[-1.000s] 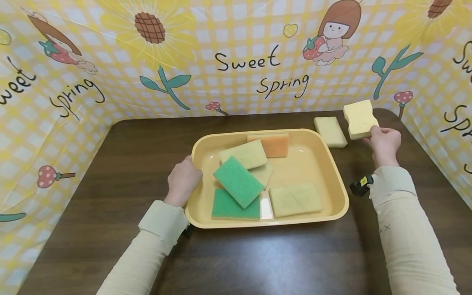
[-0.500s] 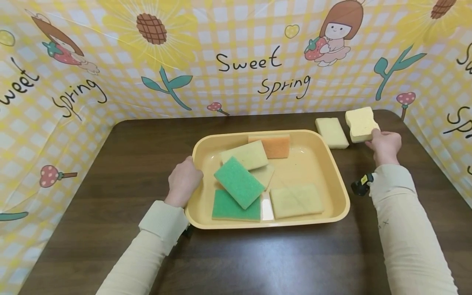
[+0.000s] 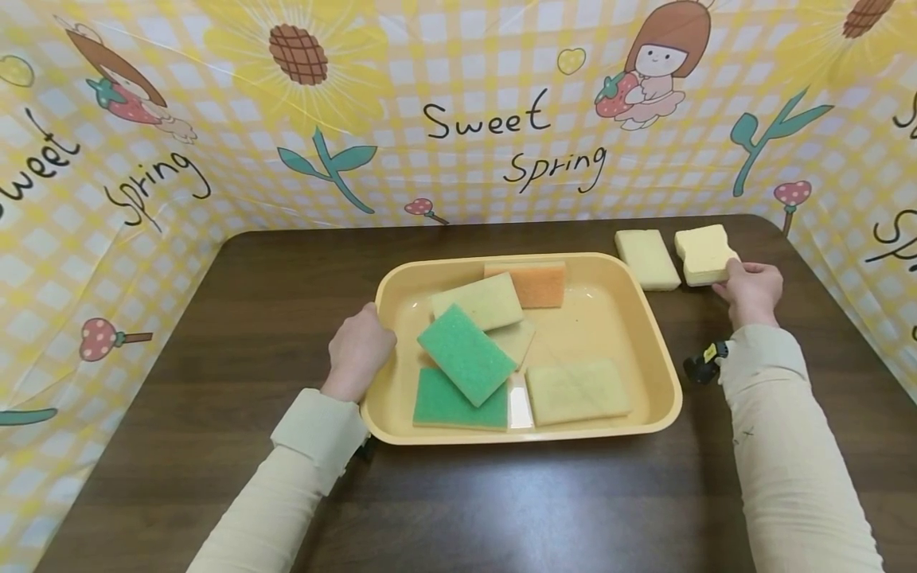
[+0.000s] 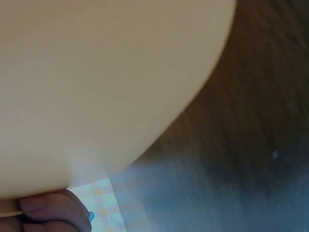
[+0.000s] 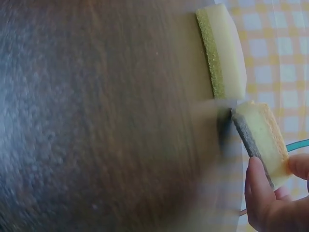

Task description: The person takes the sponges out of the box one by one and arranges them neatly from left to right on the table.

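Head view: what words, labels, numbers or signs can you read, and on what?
"Sweet Spring": middle of the back cloth.
"weet Spring": cloth's left side, first letter mostly cut off.
"S": cloth's right side, rest cut off.
"x"-like mark: right sleeve.
Yellow label on black wrist device: too small to read.
Tray: none visible.

The tray (image 3: pixel 595 318) is butter yellow. In it, 2 sponges (image 3: pixel 467 356) have green tops, 1 sponge (image 3: pixel 543 286) is orange and 3 sponges (image 3: pixel 579 390) are pale yellow. The held sponge (image 3: pixel 704 253) is pale yellow with a dark grey layer; its neighbouring sponge (image 3: pixel 647 259) is cream with an olive-green layer. The desk (image 3: pixel 286 278) is dark brown with wood grain, the sleeves (image 3: pixel 795 438) cream, the cloth (image 3: pixel 473 48) yellow-and-white checked with yellow sunflowers (image 3: pixel 298 54).
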Motion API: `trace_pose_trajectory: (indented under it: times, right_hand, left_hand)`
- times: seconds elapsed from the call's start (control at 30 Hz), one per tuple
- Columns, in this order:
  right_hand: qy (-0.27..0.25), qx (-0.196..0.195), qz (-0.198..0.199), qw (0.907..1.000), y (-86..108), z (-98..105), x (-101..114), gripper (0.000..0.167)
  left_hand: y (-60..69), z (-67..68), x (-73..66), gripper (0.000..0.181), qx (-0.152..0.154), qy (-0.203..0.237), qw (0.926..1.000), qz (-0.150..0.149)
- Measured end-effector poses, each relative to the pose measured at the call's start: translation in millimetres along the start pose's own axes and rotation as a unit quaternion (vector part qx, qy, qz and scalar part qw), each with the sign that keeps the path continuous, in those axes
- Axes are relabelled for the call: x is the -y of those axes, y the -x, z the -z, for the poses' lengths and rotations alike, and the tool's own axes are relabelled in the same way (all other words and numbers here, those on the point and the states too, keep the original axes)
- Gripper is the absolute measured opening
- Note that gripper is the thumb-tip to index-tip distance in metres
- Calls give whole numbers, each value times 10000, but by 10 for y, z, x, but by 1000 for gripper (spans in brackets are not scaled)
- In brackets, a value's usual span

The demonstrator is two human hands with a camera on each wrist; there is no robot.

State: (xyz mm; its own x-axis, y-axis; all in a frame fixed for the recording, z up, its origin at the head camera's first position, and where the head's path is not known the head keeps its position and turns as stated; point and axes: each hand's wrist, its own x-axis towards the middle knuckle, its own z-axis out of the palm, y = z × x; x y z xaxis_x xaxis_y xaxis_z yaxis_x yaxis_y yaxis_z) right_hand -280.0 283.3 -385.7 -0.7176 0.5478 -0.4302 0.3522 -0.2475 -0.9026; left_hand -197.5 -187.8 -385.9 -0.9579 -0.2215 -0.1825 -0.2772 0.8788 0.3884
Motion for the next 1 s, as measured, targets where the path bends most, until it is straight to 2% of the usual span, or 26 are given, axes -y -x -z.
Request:
trace_pose_trajectory:
  times: [0.13,0.2,0.3,0.37,0.43,0.53,0.77,0.83,1.0]
  right_hand:
    - [-57,164,-197,9997,-30,3,-25,16]
    - [66,208,-214,9995,-42,-4,-38,29]
    - [562,204,-92,9982,-60,-11,-56,55]
    - [887,168,25,9959,-68,-19,-72,65]
    - [1083,154,142,9939,-75,-22,-90,53]
    - [1097,162,275,9935,-78,-29,-121,32]
    - [1276,212,404,9908,-88,-21,-149,25]
    - [1338,232,416,9899,-89,-24,-147,30]
    - [1543,326,438,9865,-77,-22,-140,66]
  left_hand:
    - [4,5,0,33,31,5,10000,31]
    - [4,9,0,33,46,0,10000,40]
    - [6,13,1,33,56,-1,10000,38]
    - [6,15,-3,33,52,5,10000,35]
    - [7,16,-5,32,51,14,10000,45]
    - [7,14,-9,32,45,26,10000,70]
    - [4,6,-19,32,33,-20,10000,73]
    - [6,7,-18,33,41,-26,10000,83]
    - [13,15,-15,33,44,-29,10000,63]
